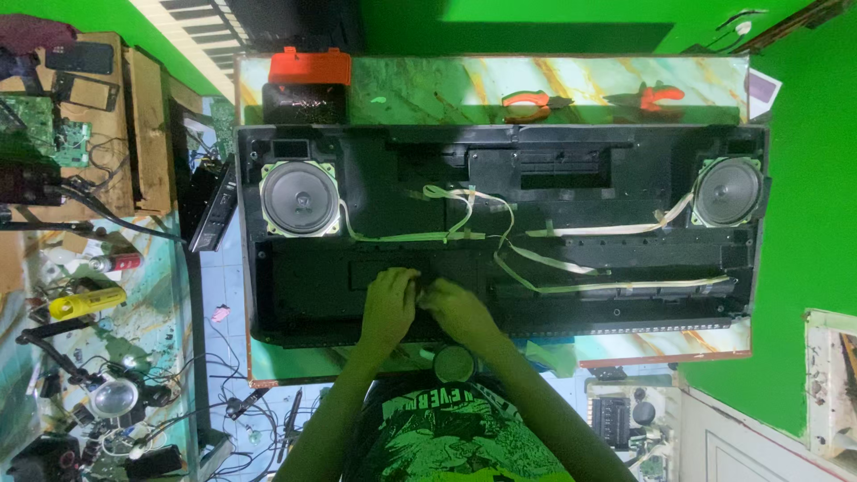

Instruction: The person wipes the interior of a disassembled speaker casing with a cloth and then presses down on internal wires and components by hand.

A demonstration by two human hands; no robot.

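Hands: left hand [388, 299] and right hand [457, 308], two, curled together on the open black plastic keyboard casing [375, 196]; grip unclear.
Speakers: two round grey speakers [300, 198].
Pliers: two orange-handled pliers [528, 104].

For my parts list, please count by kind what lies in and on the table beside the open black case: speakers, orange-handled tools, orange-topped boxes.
Round speakers: 2, left speaker and right speaker
Orange-handled tools: 2, first tool and second tool
Orange-topped box: 1
Total: 5

fingers [420, 287]: whatever they grip hidden | black housing [375, 161]: spot under hands covered
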